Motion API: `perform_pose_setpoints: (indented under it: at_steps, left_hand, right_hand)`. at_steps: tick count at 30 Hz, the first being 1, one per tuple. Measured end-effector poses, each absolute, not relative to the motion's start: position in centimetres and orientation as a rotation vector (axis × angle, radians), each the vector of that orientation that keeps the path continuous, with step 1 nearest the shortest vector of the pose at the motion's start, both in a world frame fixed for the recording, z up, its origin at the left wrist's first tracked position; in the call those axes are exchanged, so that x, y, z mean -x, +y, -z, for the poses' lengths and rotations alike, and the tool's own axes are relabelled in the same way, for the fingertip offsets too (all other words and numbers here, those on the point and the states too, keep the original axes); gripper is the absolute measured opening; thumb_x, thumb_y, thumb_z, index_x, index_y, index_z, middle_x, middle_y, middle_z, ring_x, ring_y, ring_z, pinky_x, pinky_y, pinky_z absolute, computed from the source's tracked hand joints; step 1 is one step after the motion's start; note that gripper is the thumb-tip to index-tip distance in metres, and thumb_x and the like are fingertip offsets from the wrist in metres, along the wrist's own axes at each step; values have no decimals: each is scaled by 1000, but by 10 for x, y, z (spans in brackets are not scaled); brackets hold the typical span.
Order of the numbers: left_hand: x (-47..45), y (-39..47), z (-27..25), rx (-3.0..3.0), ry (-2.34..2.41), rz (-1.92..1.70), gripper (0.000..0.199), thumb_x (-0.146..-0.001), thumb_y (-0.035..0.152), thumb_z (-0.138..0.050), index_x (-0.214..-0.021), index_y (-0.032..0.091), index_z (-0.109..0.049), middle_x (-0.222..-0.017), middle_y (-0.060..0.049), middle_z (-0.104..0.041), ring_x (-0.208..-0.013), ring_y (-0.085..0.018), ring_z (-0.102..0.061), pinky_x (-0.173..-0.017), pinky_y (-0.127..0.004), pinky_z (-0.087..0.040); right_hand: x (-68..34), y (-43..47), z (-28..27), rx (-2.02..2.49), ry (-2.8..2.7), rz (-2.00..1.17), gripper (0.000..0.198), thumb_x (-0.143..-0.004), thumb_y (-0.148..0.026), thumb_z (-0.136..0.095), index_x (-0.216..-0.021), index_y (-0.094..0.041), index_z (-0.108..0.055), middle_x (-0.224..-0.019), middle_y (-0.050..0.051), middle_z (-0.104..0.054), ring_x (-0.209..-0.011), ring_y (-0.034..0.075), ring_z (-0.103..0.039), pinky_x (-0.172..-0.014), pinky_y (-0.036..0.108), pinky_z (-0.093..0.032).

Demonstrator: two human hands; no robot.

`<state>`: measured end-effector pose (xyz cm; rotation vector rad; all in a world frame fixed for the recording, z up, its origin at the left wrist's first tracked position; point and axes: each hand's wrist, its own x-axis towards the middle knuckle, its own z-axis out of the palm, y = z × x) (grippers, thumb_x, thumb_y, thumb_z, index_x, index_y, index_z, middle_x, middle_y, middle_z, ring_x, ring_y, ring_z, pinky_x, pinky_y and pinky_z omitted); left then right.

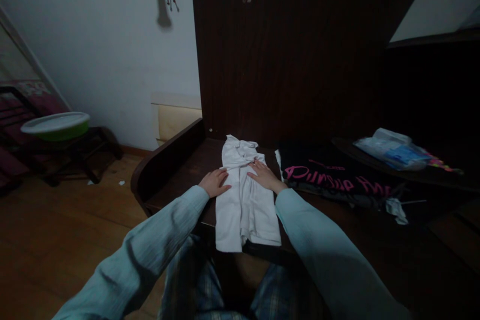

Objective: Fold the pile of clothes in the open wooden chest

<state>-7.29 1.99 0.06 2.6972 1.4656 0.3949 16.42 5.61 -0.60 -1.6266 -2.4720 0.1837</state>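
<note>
A white garment (258, 215), folded lengthwise into a narrow strip, lies on the dark wooden surface (180, 172). Its lower end hangs over the front edge, and its far end is bunched and creased. My left hand (215, 182) rests flat on the garment's left edge, fingers stretched out. On the right side of the cloth, my right hand (265, 176) lies with its fingers spread. Both palms face down and neither hand grips the fabric. The kind of garment cannot be made out for certain.
Right of the garment lies a folded black garment with pink lettering (337, 185). Beyond it is a clear plastic package (393, 150). A raised wooden side rail (168, 160) borders the left. A green and white basin (58, 125) stands on a chair across the floor.
</note>
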Motion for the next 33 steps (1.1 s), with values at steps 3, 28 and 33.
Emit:
perform_pose_setpoints:
  at_steps: [3,28,33]
  left_hand:
    - [75,41,5,-2626,1523,-374,49,-79,44,-41,-121,17,-43,-134,-10,-36,-120,-23,-35,-97,-41,-30]
    - [121,-83,-4,-2562,1182,-568,35,-79,42,-45,-106,24,-57,-117,-6,-55,-112,-20,-47,-95,-39,-34]
    - [121,-99,-8,-2620,1104,-480,54,-70,51,-54,-117,25,-48,-124,-8,-49,-116,-23,-42,-98,-42,-28]
  right_hand:
    - [-168,64,6,1613,-2380,-170,51,-85,-43,-32,-128,-14,-36,-136,10,-31,-127,20,-22,-103,34,-18]
    - [-227,-109,1,1276,-2316,-499,29,-83,-34,-41,-103,-23,-59,-116,4,-56,-114,19,-44,-98,40,-34]
    - [-221,-116,-13,1276,-2344,-453,27,-80,-37,-46,-97,-23,-62,-110,6,-60,-107,20,-50,-94,40,-37]
